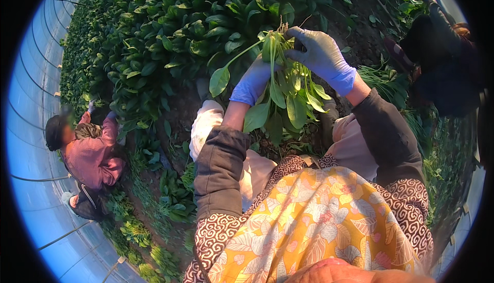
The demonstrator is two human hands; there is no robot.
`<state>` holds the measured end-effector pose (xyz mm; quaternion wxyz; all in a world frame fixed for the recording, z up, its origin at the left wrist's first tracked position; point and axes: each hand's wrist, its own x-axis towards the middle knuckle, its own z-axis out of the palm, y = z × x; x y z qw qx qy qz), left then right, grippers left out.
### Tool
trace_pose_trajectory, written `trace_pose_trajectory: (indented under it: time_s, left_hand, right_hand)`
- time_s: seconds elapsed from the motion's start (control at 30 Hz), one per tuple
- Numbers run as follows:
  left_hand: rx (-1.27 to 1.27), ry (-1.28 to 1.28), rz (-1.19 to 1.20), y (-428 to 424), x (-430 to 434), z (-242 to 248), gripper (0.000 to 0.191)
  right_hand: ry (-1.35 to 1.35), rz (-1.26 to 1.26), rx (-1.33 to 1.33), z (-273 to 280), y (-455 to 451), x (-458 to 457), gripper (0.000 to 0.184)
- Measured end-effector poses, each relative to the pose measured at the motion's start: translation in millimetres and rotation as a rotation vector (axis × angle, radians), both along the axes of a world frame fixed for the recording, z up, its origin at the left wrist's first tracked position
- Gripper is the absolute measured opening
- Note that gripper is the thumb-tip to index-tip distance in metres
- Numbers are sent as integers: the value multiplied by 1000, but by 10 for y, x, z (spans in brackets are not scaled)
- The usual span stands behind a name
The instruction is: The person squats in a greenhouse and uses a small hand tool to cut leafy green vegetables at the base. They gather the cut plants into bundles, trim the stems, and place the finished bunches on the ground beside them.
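My left hand (256,76), in a soiled blue-violet glove, is closed around a bunch of leafy green plants (291,98). The roots point up and away from me, and the leaves hang down over the wrist side. My right hand (322,53), gloved alike, is at the root end, with thumb and forefinger bent close to the stems and thin roots. A gap shows between those two fingers; whether they pinch a root or a stem I cannot tell. One long-stalked leaf sticks out to the left of the bunch.
Dense leafy plants (200,21) grow ahead and to the left. Dark soil (362,32) lies at the right. Pulled bunches (135,231) lie in rows at the lower left. One person (92,148) crouches at the left, another behind; a third (444,51) is at the right. Plastic sheeting (34,128) curves along the left.
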<state>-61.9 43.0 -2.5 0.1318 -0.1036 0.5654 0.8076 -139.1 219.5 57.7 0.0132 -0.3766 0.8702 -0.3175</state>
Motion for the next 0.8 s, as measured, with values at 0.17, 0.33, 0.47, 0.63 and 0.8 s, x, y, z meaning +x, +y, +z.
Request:
trace_pose_trajectory:
  time_s: [0.17,0.33,0.47,0.63,0.8]
  left_hand:
    - [-83,24,8,21,5,12,44]
    - [-121,-90,-93,3,-14,-43,48]
    - [1,-15,-48,-12,13,-31,52]
    - [69,22,-40,4,42,97,53]
    - [214,16,-48,-82,-25,-132,60]
  right_hand:
    - [65,23,-86,36,6,-6,39]
    - [122,5,-69,20,-21,26,26]
    - [60,59,-110,33,24,-64,21]
    - [-782,331,-549,345,290,-194,24]
    - [-461,201,-462,252,376,-262,26]
